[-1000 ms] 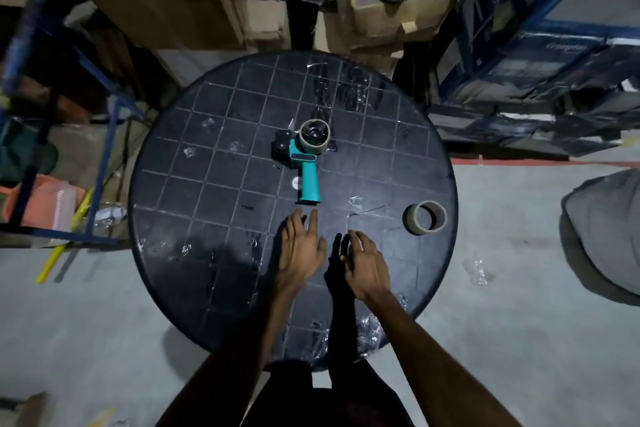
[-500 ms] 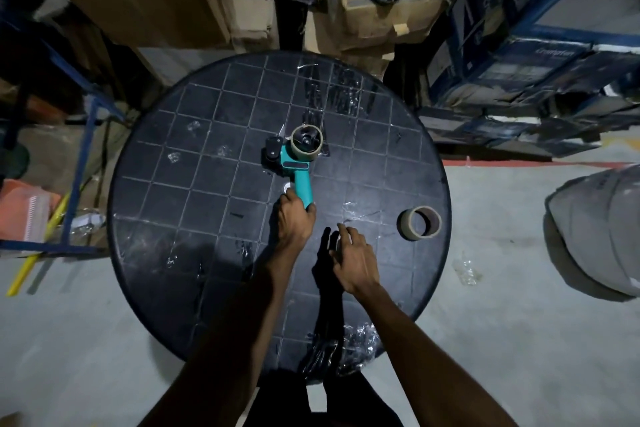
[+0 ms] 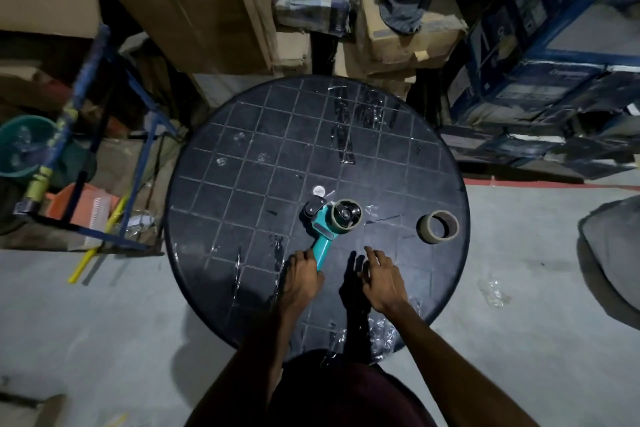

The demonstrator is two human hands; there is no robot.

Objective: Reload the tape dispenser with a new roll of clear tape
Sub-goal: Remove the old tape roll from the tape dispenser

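Observation:
A teal tape dispenser (image 3: pixel 323 236) lies on the round black table (image 3: pixel 242 184), its handle pointing toward me. A thin, nearly spent roll (image 3: pixel 346 215) sits on its black hub. My left hand (image 3: pixel 302 279) is closed around the end of the teal handle. My right hand (image 3: pixel 382 279) hovers flat over the table just right of it, fingers spread, holding nothing. A full roll of tape (image 3: pixel 438 227) stands alone near the table's right edge, apart from both hands.
Strips and scraps of clear tape (image 3: pixel 360 114) stick to the tabletop, and a small white disc (image 3: pixel 319 190) lies beyond the dispenser. Cardboard boxes (image 3: pixel 194 3) crowd the far side. A blue metal frame (image 3: pixel 104 149) stands at left, blue crates (image 3: pixel 554 62) at right.
My left hand reached the teal handle, closed on it and pulled the dispenser toward me, its head swinging right. The right hand stayed open beside it. The camera view shifted.

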